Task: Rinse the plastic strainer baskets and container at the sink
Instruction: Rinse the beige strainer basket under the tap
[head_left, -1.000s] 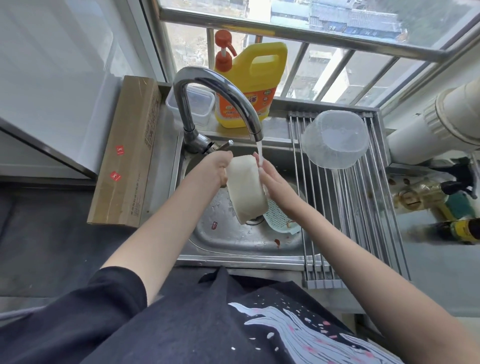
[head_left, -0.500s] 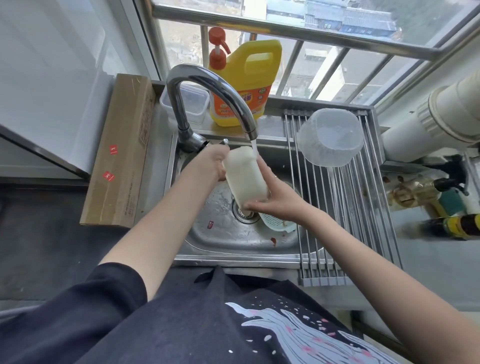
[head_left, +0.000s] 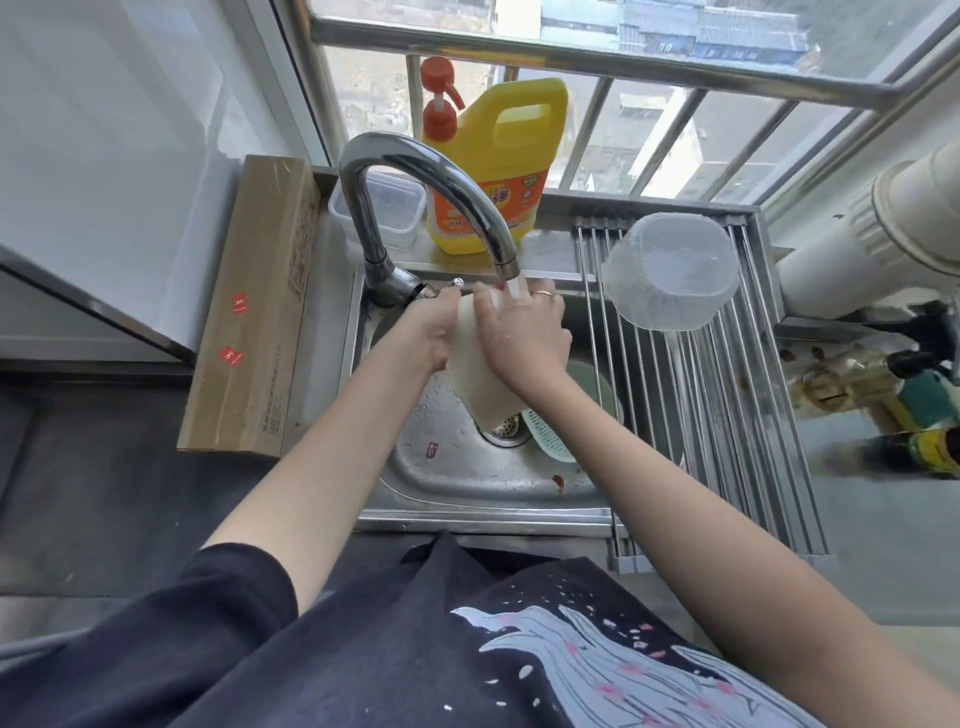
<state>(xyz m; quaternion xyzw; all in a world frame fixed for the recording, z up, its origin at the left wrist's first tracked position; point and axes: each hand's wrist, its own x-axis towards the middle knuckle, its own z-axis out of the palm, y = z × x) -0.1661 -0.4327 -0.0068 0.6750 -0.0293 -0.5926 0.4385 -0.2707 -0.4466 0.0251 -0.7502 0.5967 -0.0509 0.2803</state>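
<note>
Hands: left hand (head_left: 428, 332) and right hand (head_left: 524, 338) grip cream strainer basket (head_left: 480, 387), frame centre
Tap: faucet (head_left: 415, 171) runs water onto it
Rack, right: clear container (head_left: 670, 270) overturned

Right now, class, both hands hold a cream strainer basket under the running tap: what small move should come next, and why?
Probably turn the cream strainer basket a little under the faucet. The water lands near its top edge by the right hand, while the left hand grips the other side, so the lower part over the drain looks out of the stream.
</note>
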